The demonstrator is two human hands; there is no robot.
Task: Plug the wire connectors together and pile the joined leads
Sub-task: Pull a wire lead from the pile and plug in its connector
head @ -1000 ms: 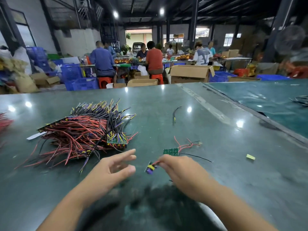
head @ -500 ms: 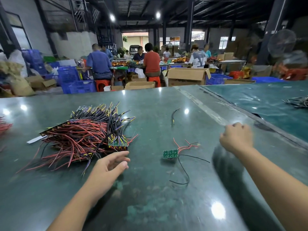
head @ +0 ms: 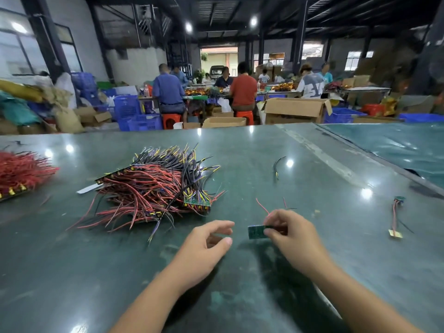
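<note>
Above the green table (head: 240,296), the right hand (head: 292,233) pinches a small green circuit board (head: 256,231) by its right end between thumb and fingertips, red leads (head: 263,207) trailing up behind the fingers. Just left of the board, apart from it, the left hand (head: 206,241) hovers with fingers loosely curled, holding nothing. Farther left lies the pile of wired boards (head: 153,188).
</note>
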